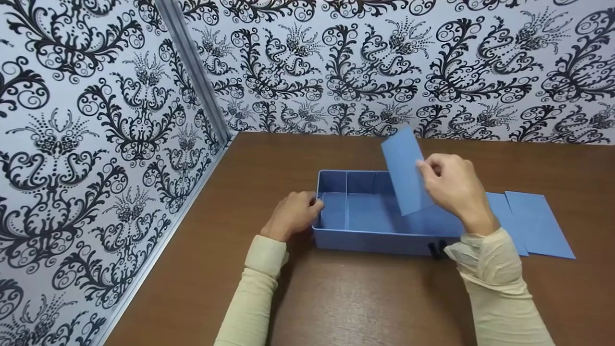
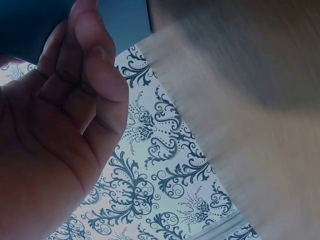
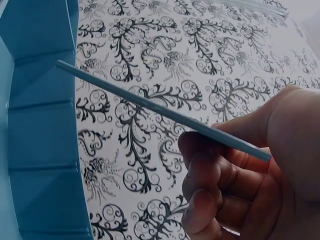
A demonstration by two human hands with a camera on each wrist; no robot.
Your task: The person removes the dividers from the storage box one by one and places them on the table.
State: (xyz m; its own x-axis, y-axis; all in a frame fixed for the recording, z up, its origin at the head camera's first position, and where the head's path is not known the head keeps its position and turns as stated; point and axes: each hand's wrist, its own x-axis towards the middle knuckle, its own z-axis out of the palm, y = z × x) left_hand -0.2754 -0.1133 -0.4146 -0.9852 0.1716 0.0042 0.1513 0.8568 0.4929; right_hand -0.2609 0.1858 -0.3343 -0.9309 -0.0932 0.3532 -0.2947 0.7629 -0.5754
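A long blue box (image 1: 375,242) lies on the table, its open top facing up. My left hand (image 1: 295,211) holds its left end wall, with the thumb at the rim. The left wrist view shows that hand's (image 2: 65,110) fingers bent near a blue surface. Above the box, my right hand (image 1: 454,185) pinches a thin blue divider panel (image 1: 403,168) between thumb and fingers, tilted. Edge-on, the panel (image 3: 135,100) appears as a narrow strip in the right wrist view. Another divider (image 1: 346,206) stands across the box near its left end.
Flat blue panels (image 1: 540,226) lie on the brown table (image 1: 365,298) right of the box, partly overlapping. Small black parts (image 1: 436,249) show at the box's front wall. Patterned walls (image 1: 375,67) bound the table at the back and left.
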